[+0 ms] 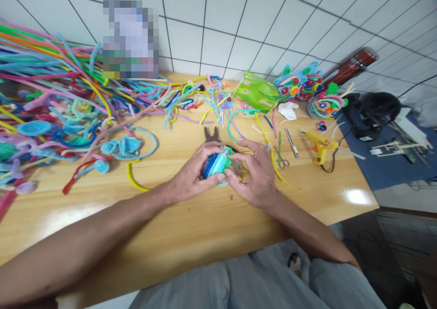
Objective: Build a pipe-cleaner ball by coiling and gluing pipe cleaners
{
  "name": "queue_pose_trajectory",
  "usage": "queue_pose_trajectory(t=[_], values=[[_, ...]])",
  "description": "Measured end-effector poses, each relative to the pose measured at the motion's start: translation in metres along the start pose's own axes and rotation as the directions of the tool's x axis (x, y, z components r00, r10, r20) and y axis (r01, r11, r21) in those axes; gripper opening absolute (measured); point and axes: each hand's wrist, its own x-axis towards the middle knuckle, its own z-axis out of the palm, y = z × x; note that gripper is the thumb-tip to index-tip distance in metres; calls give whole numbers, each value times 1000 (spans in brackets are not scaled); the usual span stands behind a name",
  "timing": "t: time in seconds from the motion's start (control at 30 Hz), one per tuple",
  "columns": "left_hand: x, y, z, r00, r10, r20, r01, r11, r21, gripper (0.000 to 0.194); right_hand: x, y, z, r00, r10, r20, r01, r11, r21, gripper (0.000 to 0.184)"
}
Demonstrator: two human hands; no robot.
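Observation:
Between my two hands is a small rounded craft piece (215, 164) covered in rows of blue, white and green pipe cleaner. My left hand (196, 170) wraps around its left side, with the thumb along the near edge. From the right, my right hand (254, 172) presses its fingertips and thumb against the green edge. Part of the piece is hidden behind the fingers. Just beyond my left hand, pliers (211, 134) lie with their jaws pointing away. A yellow pipe cleaner (275, 161) lies to the right of my right hand.
A big heap of pipe cleaners (68, 99) spreads over the left side. On the right lie scissors (282, 162), a craft knife (292, 144) and a yellow glue gun (320, 147). Decorated craft pieces (326, 104), a green packet (256, 92) and a red flask (351, 68) stand near the wall.

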Motion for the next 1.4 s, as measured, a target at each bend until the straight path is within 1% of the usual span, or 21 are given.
queue_pose_trajectory(t=[0.1,0.17,0.23,0.33,0.43,0.53,0.6,0.67,0.77,1.0,1.07,1.23,1.3,1.4], values=[[0,0,0,1000,-8,4,8,1000,-4,56,0,0,0,999,31,9,-31,999,41,32],[0,1,0,1000,-14,1,14,1000,-8,56,0,1,0,994,101,29,-104,988,110,28],[0,1,-1,1000,-15,0,15,1000,-13,57,2,2,-2,981,185,62,-194,961,199,20],[0,1,-1,1000,-14,8,14,1000,-9,57,5,4,-5,954,276,115,-298,893,338,11],[0,0,-1,1000,-18,10,18,1000,4,57,7,8,-7,924,339,175,-381,800,463,9],[0,-1,-1,1000,-6,13,6,1000,10,58,8,14,-6,900,374,223,-434,724,536,7],[0,-1,-1,1000,1,17,-2,1000,8,57,9,16,-4,891,387,238,-452,703,549,6],[0,-1,0,1000,1,17,-1,1000,8,56,9,18,-3,884,394,254,-467,700,540,5],[0,-1,-1,1000,-1,16,0,1000,15,57,11,18,-1,885,384,263,-465,718,519,5],[0,-2,0,1000,3,1,-3,1000,16,58,11,12,0,921,346,181,-390,811,436,7],[-1,-2,0,1000,-1,2,1,1000,15,58,10,11,0,924,343,165,-381,810,446,8],[-1,-3,0,1000,3,3,-3,1000,17,58,9,12,0,923,343,173,-381,760,527,9],[-1,-2,0,1000,5,3,-5,1000,18,58,10,12,0,924,341,175,-381,769,513,8],[-1,-2,0,1000,-4,3,3,1000,20,57,11,11,0,935,315,165,-355,823,444,6]])
